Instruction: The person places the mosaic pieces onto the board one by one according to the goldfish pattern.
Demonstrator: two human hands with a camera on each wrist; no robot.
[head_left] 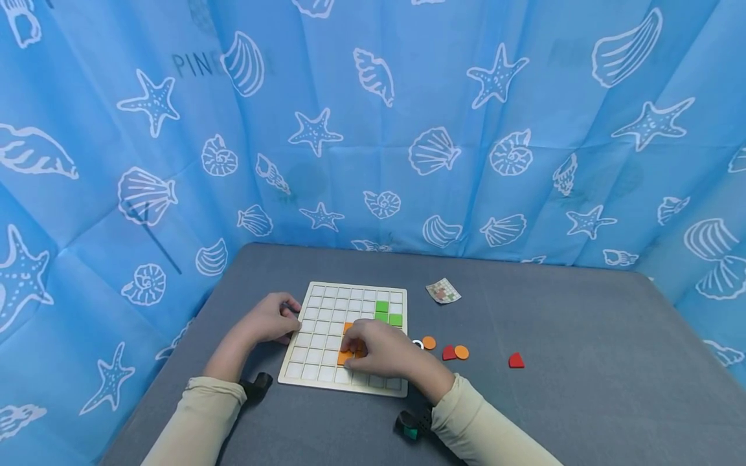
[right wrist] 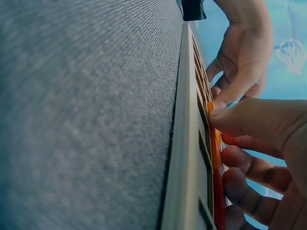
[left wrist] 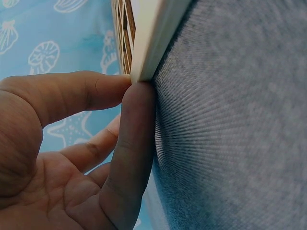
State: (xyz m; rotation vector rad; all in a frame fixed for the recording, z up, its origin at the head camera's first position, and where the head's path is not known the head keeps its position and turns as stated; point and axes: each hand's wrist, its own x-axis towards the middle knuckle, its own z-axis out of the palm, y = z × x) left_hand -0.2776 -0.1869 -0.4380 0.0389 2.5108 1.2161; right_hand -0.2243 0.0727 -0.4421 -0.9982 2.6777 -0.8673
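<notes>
Starting at the far left, there's a blue curtain (head_left: pixel 326 71) with white sea prints, and I can read "PIN" (head_left: pixel 192 65) on it before the word gets lost in a shell print. More faded lettering sits further right, too faint to make out. Two sleeves (head_left: pixel 195 414), both cut off by the bottom edge. The left hand (head_left: pixel 269 320) is pinching the left edge of the board (head_left: pixel 299 354), which lies flat on the grey table (head_left: pixel 553 323), one fingertip on top and another against the side. Two black gadgets (head_left: pixel 256 388), one at each wrist. On the board, can't count the orange tiles (head_left: pixel 344 357) because the right hand (head_left: pixel 375 349) covers some of them. That hand has its fingers bent and touching the tiles, but can't tell if it's really gripping one or just pressing. From the right wrist there's also a red piece (right wrist: pixel 219 203) under those fingers. Three green tiles (head_left: pixel 381 306) sit up near the board's right edge. Off the board: one white piece (head_left: pixel 418 343), partly hidden by the hand, two orange discs (head_left: pixel 462 352), one card (head_left: pixel 443 291) with a pattern too small to read, and two red bits (head_left: pixel 516 360), the nearer one right up against a disc
</notes>
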